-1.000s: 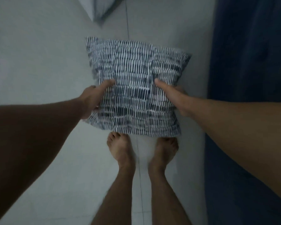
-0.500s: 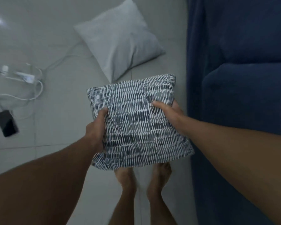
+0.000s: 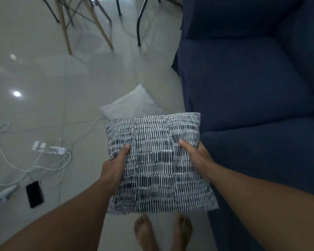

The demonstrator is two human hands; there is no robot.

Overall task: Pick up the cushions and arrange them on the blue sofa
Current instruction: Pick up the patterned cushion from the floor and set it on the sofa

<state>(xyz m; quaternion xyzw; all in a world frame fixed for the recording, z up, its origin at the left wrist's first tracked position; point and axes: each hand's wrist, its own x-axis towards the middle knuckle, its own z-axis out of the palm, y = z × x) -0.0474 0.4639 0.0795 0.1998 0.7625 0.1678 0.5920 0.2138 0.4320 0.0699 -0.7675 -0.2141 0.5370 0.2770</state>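
Observation:
A black-and-white patterned cushion point(image 3: 158, 160) is held in the air in front of me, above my feet. My left hand point(image 3: 114, 165) grips its left edge and my right hand point(image 3: 196, 154) grips its right edge, thumbs on top. The blue sofa point(image 3: 252, 91) fills the right side, its seat cushions bare, just right of the held cushion. A plain grey-white cushion point(image 3: 132, 104) lies on the floor beyond the patterned one, partly hidden by it.
On the tiled floor at left lie a white power strip point(image 3: 49, 148) with tangled cables, a black phone point(image 3: 34, 193) and a white device point(image 3: 4, 194). Wooden chair legs point(image 3: 67, 29) and dark metal legs point(image 3: 140, 20) stand at the back.
The view has tilted up from the floor toward the room and sofa. The patterned cushion has been lifted higher and sits closer to the sofa; both hands keep their grip.

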